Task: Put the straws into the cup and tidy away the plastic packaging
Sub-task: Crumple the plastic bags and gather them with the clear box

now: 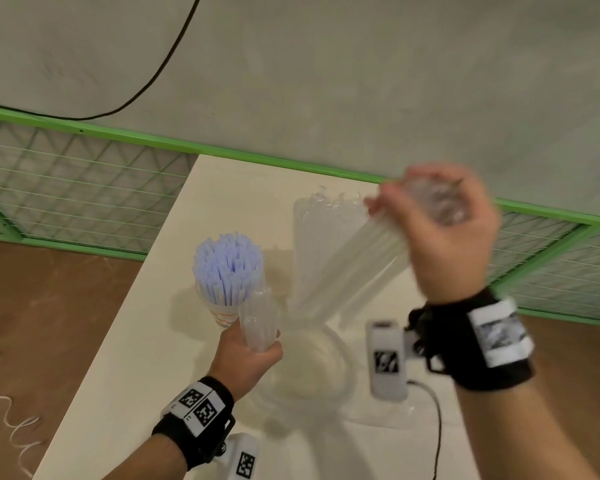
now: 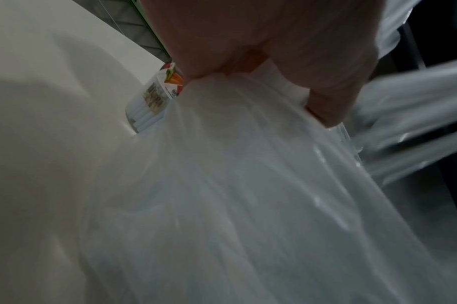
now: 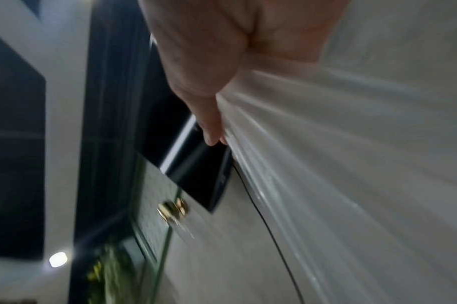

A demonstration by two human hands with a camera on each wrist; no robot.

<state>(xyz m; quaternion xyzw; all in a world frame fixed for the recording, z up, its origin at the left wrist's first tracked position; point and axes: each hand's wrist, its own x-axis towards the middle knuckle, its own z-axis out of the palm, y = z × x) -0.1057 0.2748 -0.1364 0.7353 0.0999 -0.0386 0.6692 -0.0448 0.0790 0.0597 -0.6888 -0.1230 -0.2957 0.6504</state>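
A printed paper cup (image 1: 222, 315) full of pale blue straws (image 1: 227, 265) stands on the white table (image 1: 146, 358). Just right of it, my left hand (image 1: 257, 346) grips one bunched end of the clear plastic packaging (image 1: 329, 261). My right hand (image 1: 426, 211) is raised higher, blurred, and grips the other bunched end. The film stretches between both hands, and a slack loop sags to the table below. In the left wrist view my hand (image 2: 274, 61) clutches the film (image 2: 248, 185), with the cup (image 2: 154, 100) behind. The right wrist view has my fingers (image 3: 209, 115) closed on the film (image 3: 352, 144).
A green-framed wire mesh fence (image 1: 84, 188) runs behind the table, below a grey wall with a black cable (image 1: 160, 74). Brown floor (image 1: 49, 306) lies to the left, with a white cord (image 1: 11, 420) on it. A thin black wire (image 1: 438, 431) crosses the table's near right.
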